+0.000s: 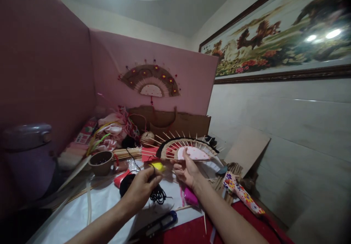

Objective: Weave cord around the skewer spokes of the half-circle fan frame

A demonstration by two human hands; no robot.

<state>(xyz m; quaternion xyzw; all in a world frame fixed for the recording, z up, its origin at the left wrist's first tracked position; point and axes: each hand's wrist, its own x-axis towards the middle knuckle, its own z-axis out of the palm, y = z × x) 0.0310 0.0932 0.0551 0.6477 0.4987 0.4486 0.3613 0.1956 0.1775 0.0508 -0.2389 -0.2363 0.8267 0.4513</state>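
Observation:
My right hand (187, 170) grips a handmade fan (194, 154) by its white, pink-dotted half-round base, thumb on the front face. Thin wooden sticks radiate from the base, with tan and black yarn bands woven across them. Left of the fan, my left hand (146, 182) is closed in a pinch on black yarn (158, 195). Loops of that yarn hang below the fingers, and a dark bundle of it shows behind the hand. A bright yellow piece (158, 166) lies just beyond my left fingertips. The fan's lower edge is partly hidden by my right fingers.
A finished fan (150, 90) hangs on the pink panel. A brown pot (101, 162), twine ball (148, 138) and stick bundle (127, 153) stand left. Blue-handled snips (161, 224) lie in front. A flower-patterned glue gun (242, 193) and magenta roll (191, 196) lie right.

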